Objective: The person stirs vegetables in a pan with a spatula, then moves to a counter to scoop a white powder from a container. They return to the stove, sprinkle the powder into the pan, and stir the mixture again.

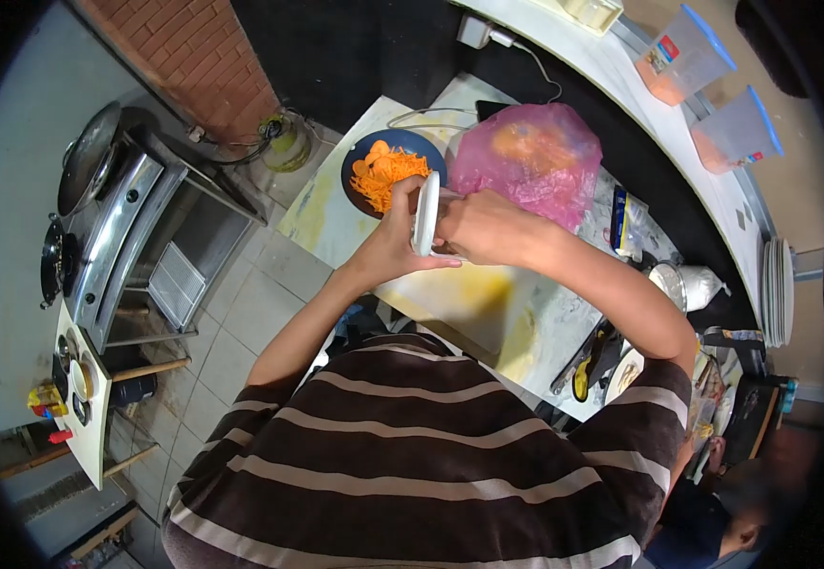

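My left hand is closed on the edge of a white round dish or lid, which is tipped up and seen nearly edge-on. My right hand is curled on the right side of that white piece; its fingertips and whatever they grip are hidden. Just beyond my left hand sits a dark blue bowl of shredded orange carrot with several round slices on top. A pink plastic bag with orange contents lies behind my right hand.
Under my hands is a yellow-stained worktop. Knives and a yellow-handled tool lie at its right. A steel stove stands left. Lidded plastic containers and stacked plates line the right shelf. Another person is at lower right.
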